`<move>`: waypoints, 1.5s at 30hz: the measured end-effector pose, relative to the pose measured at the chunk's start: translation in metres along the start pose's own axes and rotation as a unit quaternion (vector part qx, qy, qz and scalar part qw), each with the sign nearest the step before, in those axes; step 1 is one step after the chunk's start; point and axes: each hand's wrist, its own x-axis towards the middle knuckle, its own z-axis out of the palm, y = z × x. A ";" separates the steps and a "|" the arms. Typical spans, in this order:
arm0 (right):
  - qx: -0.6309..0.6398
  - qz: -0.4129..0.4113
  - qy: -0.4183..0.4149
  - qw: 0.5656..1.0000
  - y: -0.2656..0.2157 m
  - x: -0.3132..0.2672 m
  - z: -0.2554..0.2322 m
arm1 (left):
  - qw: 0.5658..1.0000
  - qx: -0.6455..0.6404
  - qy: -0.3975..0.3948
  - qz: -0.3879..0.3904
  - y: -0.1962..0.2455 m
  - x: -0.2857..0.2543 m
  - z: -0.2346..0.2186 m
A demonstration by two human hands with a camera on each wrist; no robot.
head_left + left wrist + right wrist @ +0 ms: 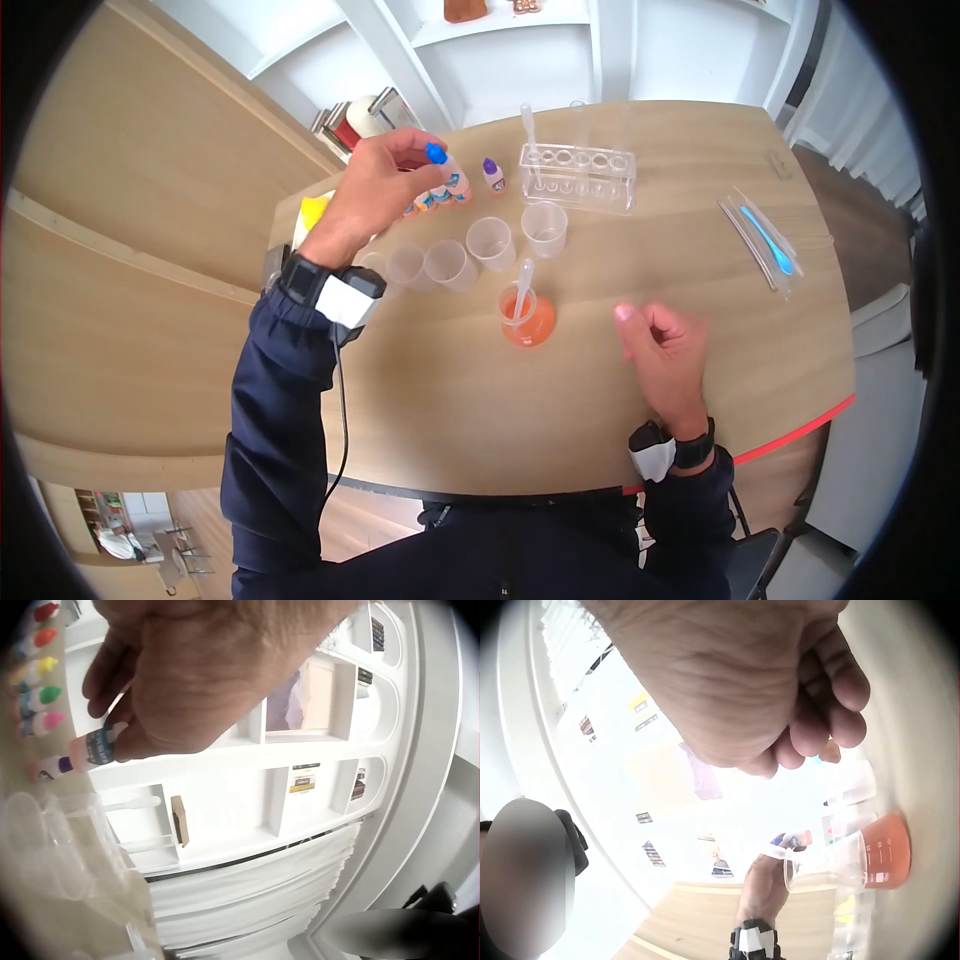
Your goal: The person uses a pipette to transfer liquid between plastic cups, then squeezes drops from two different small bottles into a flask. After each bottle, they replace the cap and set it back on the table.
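Observation:
My left hand (375,190) pinches a small dropper bottle (457,180) with a blue cap between thumb and fingers, raised over the far left of the table. In the left wrist view, that bottle (96,746) overlaps a purple-capped bottle (51,766), near a row of bottles with red, orange, yellow, green and pink caps (52,720). My right hand (668,360) hovers over the table's right half, fingers loosely curled, holding nothing. Left of it stands a conical flask (535,325) of orange liquid, with a plastic pipette (524,280) leaning inside.
Several clear plastic cups (450,265) line up left of and behind the flask. Farther back is a clear test tube rack (577,178) holding a pipette and tubes. A blue spatula (770,245) and thin rods lie at the right. White shelves (530,60) stand beyond the table.

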 end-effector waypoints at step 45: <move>-0.159 -0.078 -0.039 0.983 0.001 0.000 0.003 | 0.989 0.130 -0.065 0.003 -0.035 0.075 0.057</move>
